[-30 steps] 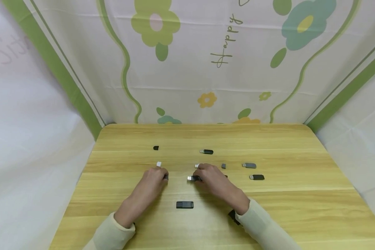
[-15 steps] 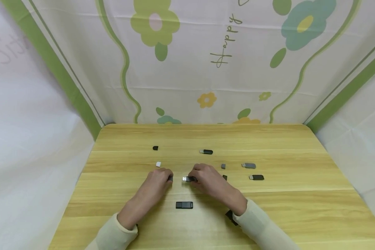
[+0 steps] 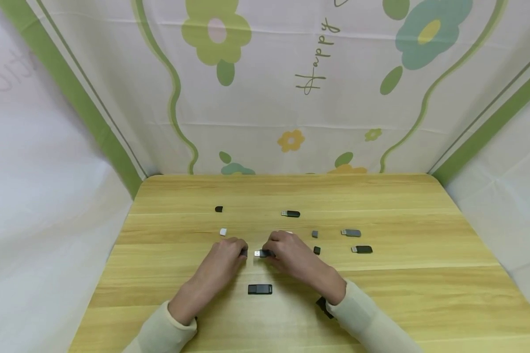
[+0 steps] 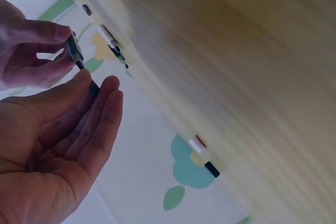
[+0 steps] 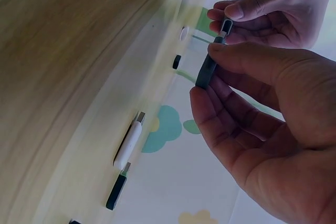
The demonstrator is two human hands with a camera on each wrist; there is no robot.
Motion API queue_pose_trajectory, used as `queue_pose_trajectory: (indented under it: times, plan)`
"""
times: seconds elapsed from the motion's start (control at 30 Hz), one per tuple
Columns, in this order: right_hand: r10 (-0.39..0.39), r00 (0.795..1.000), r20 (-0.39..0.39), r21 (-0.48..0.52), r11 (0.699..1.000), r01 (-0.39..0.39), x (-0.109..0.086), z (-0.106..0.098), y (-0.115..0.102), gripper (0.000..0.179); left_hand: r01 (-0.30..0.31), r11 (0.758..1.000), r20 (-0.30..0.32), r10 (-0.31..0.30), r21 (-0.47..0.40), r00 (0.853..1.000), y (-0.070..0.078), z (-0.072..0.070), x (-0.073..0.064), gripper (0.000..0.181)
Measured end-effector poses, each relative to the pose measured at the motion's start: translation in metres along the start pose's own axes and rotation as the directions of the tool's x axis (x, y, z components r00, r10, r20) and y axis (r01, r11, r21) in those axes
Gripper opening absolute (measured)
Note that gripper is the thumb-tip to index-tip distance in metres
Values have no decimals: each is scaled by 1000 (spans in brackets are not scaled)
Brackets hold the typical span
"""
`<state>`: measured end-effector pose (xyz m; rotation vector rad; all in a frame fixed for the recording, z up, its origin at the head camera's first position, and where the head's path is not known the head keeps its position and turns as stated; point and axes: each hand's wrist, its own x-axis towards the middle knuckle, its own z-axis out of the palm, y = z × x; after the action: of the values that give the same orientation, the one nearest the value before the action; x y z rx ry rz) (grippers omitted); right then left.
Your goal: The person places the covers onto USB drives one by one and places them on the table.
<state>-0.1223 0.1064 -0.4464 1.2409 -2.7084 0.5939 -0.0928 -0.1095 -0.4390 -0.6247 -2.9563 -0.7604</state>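
Note:
My left hand [image 3: 222,261] pinches a small dark cap [image 5: 227,24] between thumb and fingertips, just above the table. Facing it from the right, my right hand [image 3: 295,256] holds a dark USB flash drive [image 3: 263,253] by its body. The drive's bare metal plug points left at the cap. In the head view a narrow gap separates plug and cap; the left wrist view shows them very close, and contact is hard to judge there. My fingers hide most of the cap and the rear of the drive. A white USB drive [image 5: 128,144] lies behind my right hand.
On the wooden table [image 3: 402,304] lie a black cap [image 3: 219,209], a white cap [image 3: 223,232], a grey cap [image 3: 315,234] and another black cap [image 3: 317,250]. Uncapped drives include a grey drive [image 3: 351,233]. A black drive [image 3: 260,289] lies in front; a dark object [image 3: 324,307] is partly under my right sleeve.
My left hand has moved right with the cap, and my right hand has moved left with the flash drive. The gap between them has narrowed. A black cap has come into view behind my right hand.

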Motion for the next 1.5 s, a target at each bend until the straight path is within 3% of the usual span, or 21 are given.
queue_pose_trajectory:
  times: [0.63, 1.0, 1.5]
  plan:
    - [-38, 999, -15, -17, 999, 38, 3, 2, -4, 15, -18, 999, 31, 20, -42, 999, 5, 3, 1, 9]
    - [-56, 998, -18, -19, 998, 56, 4, 2, -5, 12, -62, 997, -12, 61, -39, 998, 3, 6, 1, 11]
    - [-60, 998, -21, -29, 998, 60, 2, 2, -7, 12, -47, 998, -14, 47, -49, 999, 3, 8, 1, 8]
